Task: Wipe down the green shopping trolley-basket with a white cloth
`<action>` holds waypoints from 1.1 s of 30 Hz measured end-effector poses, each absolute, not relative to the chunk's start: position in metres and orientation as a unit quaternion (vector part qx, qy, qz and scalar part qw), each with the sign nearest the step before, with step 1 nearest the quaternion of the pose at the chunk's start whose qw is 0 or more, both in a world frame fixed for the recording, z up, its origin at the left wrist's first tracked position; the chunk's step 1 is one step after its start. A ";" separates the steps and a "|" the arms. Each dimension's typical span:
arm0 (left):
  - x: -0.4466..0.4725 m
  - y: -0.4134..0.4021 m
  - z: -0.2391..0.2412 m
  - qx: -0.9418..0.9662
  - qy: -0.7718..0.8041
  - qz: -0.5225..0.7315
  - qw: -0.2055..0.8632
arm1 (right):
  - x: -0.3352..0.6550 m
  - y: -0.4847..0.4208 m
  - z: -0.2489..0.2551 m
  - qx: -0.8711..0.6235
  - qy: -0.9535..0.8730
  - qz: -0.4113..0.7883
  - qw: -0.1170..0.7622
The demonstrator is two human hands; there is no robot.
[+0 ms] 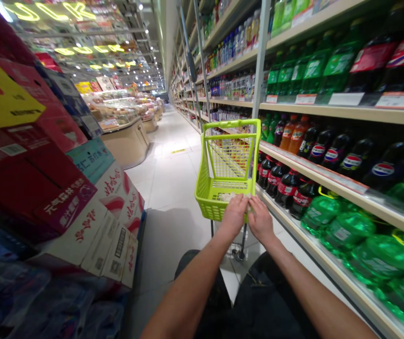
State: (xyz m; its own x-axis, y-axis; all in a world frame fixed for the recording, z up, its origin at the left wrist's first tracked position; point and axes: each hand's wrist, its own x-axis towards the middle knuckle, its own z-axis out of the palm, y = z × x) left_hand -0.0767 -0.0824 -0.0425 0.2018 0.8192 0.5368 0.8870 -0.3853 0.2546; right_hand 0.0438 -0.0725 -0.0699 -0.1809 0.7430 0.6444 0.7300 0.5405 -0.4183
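Observation:
A lime-green shopping cart [202, 197] with a slatted basket stands right in front of me, in the aisle close to the drink shelves. My left hand [234, 211] is closed on the near rim of the cart, its fingers curled over the edge. Beside it, nearly touching, my right hand [260, 217] grips the same rim. Most of the rim between them is covered by my fingers. A small pale thing [227, 196] lies in the basket just beyond my left hand; its kind is unclear.
Shelves on the right hold cola bottles [306, 195] and large green soda bottles [357, 223]. Stacked drink cartons [92, 235] border the aisle on the left. A rounded display counter [126, 143] stands farther ahead, beside the pale tiled floor [166, 188].

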 end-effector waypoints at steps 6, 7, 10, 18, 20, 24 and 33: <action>-0.080 -0.084 -0.047 -0.808 -0.517 -0.267 0.096 | 0.054 -0.068 -0.062 -0.493 -0.759 0.026 0.425; -0.091 -0.086 -0.048 -0.808 -0.519 -0.260 0.098 | 0.054 -0.068 -0.060 -0.495 -0.754 0.032 0.430; -0.112 -0.087 -0.048 -0.787 -0.546 -0.268 0.099 | 0.050 -0.069 -0.057 -0.477 -0.757 0.039 0.445; -0.080 -0.073 -0.050 -0.800 -0.509 -0.296 0.118 | 0.045 -0.063 -0.055 -0.473 -0.789 -0.019 0.391; -0.097 -0.074 -0.051 -0.791 -0.521 -0.300 0.115 | 0.050 -0.061 -0.053 -0.475 -0.804 -0.023 0.356; -0.154 -0.083 -0.051 -0.717 -0.602 -0.333 0.114 | 0.054 -0.062 -0.054 -0.480 -0.806 -0.030 0.344; -0.106 -0.075 -0.056 -0.798 -0.510 -0.306 0.103 | 0.043 -0.070 -0.059 -0.501 -0.791 -0.038 0.350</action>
